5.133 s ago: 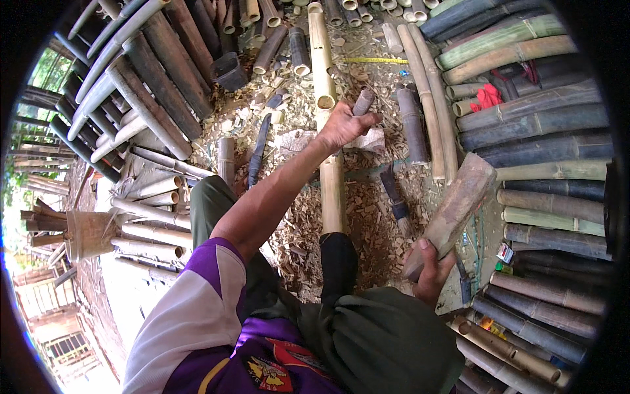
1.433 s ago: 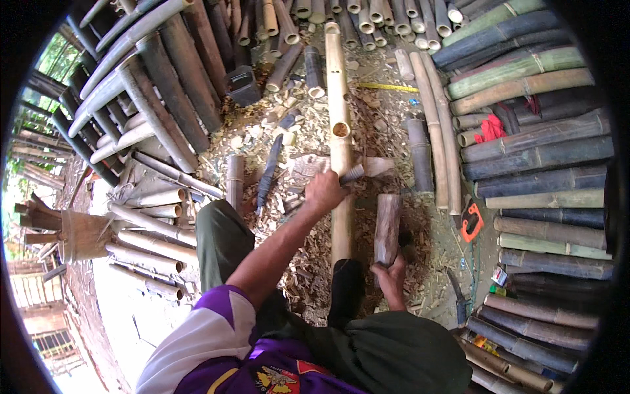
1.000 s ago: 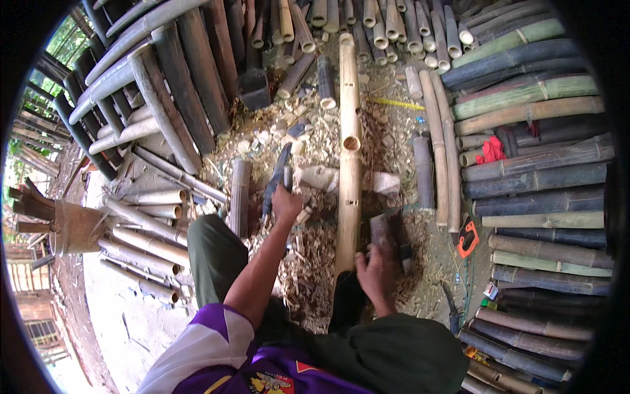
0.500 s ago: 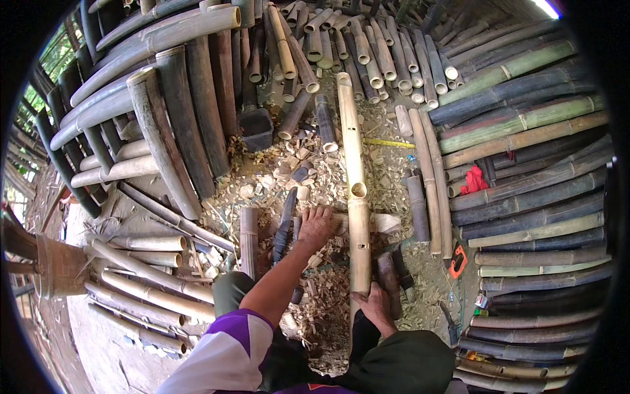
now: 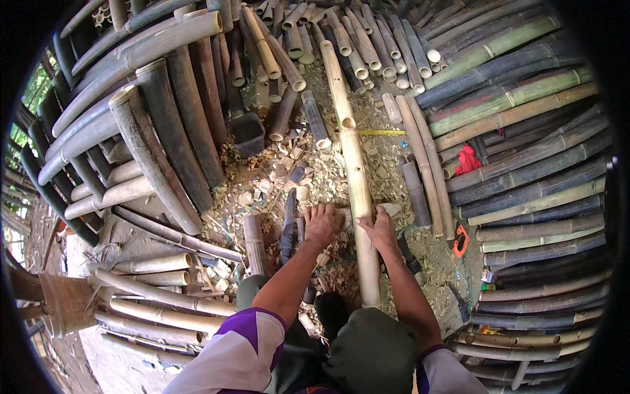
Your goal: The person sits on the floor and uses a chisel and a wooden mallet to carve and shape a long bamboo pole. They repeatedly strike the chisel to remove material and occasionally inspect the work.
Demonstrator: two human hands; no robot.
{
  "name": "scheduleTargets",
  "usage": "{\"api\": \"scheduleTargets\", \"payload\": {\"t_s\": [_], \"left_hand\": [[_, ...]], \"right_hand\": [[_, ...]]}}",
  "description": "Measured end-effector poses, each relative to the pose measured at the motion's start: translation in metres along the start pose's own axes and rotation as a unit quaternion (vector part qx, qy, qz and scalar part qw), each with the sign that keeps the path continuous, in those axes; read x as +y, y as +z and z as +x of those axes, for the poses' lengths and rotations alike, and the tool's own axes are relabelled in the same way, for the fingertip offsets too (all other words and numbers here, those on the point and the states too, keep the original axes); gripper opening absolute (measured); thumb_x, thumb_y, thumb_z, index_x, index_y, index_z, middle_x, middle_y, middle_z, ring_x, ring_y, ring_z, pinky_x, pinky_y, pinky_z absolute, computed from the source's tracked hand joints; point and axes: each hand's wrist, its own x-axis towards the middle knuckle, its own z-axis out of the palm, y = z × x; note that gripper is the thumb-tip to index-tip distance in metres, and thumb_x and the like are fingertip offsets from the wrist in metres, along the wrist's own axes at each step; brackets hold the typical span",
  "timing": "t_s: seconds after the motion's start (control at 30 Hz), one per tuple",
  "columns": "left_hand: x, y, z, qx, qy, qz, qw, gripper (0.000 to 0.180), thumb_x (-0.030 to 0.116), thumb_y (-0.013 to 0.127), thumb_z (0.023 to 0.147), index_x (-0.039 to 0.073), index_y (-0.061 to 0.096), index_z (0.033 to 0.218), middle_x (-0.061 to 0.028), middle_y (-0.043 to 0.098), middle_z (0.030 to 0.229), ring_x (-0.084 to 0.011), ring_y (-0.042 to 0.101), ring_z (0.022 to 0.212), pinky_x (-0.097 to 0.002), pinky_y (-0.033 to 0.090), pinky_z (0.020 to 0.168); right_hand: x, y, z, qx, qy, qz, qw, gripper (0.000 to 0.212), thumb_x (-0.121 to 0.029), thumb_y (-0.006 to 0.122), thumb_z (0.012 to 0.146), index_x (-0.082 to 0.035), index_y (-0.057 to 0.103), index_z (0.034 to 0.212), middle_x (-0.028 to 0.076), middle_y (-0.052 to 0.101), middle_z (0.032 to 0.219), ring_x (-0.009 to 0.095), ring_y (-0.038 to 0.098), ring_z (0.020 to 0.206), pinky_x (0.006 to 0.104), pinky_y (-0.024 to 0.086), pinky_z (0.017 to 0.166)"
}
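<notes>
A long pale bamboo pole (image 5: 354, 157), with a round hole and smaller cut openings, runs away from me, its near end by my knee. My right hand (image 5: 382, 231) grips its right side, the thumb lying over the top. Left of the pole, my left hand (image 5: 319, 224) rests palm down on a wooden block (image 5: 342, 218) lying crosswise under the pole, its fingers stretched forward and slightly apart. Just beside that hand lies a dark, wrapped-looking tool (image 5: 287, 226). A short bamboo piece (image 5: 254, 243) lies further left.
Wood chips (image 5: 275, 177) cover the ground around a dark plastic tub (image 5: 247, 134). Stacked bamboo poles (image 5: 525, 151) line the right side, with more at left and back. An orange-handled saw (image 5: 461, 241) and a yellow measuring tape (image 5: 382, 132) lie to the right.
The bamboo pole has slid away from me and now slants slightly left at its far end. My right hand has moved forward from near my knee. My left hand stays on the block.
</notes>
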Motion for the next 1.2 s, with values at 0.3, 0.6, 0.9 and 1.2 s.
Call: {"api": "scheduleTargets", "payload": {"t_s": [0.3, 0.6, 0.9, 1.2], "left_hand": [[0.005, 0.002, -0.005, -0.012, 0.034, -0.003, 0.999, 0.061, 0.019, 0.061, 0.090, 0.006, 0.043, 0.147, -0.0175, 0.050, 0.140, -0.0369, 0.045, 0.132, -0.0547, 0.025, 0.117], [0.001, -0.001, -0.004, -0.027, 0.022, 0.003, 0.999, 0.060, 0.019, 0.067, 0.085, 0.007, 0.047, 0.139, -0.0163, 0.051, 0.135, -0.0362, 0.045, 0.130, -0.0552, 0.024, 0.116], [0.000, 0.006, -0.001, -0.001, 0.012, 0.007, 1.000, 0.051, 0.035, 0.054, 0.100, 0.007, 0.047, 0.142, -0.0170, 0.050, 0.137, -0.0367, 0.043, 0.133, -0.0566, 0.023, 0.118], [0.002, 0.002, -0.002, -0.028, 0.018, 0.021, 0.999, 0.048, 0.034, 0.054, 0.100, 0.006, 0.047, 0.138, -0.0179, 0.050, 0.136, -0.0363, 0.043, 0.133, -0.0572, 0.023, 0.118]], "right_hand": [[0.102, -0.002, -0.239, -0.265, 0.204, 0.007, 0.942, 0.077, -0.056, 0.084, 0.068, 0.001, 0.066, 0.115, 0.026, 0.072, 0.104, 0.045, 0.070, 0.099, 0.0499, 0.057, 0.085], [0.120, 0.024, -0.267, -0.153, 0.227, -0.002, 0.962, 0.069, -0.054, 0.083, 0.065, 0.001, 0.067, 0.104, 0.025, 0.072, 0.099, 0.044, 0.071, 0.095, 0.0507, 0.056, 0.084], [0.089, -0.013, -0.245, -0.148, 0.161, 0.067, 0.973, 0.072, -0.049, 0.084, 0.064, 0.000, 0.063, 0.113, 0.025, 0.072, 0.096, 0.044, 0.071, 0.093, 0.0512, 0.055, 0.082], [0.124, 0.013, -0.278, -0.151, 0.200, 0.090, 0.964, 0.077, -0.053, 0.084, 0.066, -0.003, 0.062, 0.120, 0.022, 0.072, 0.101, 0.042, 0.070, 0.095, 0.0491, 0.055, 0.082]]}}
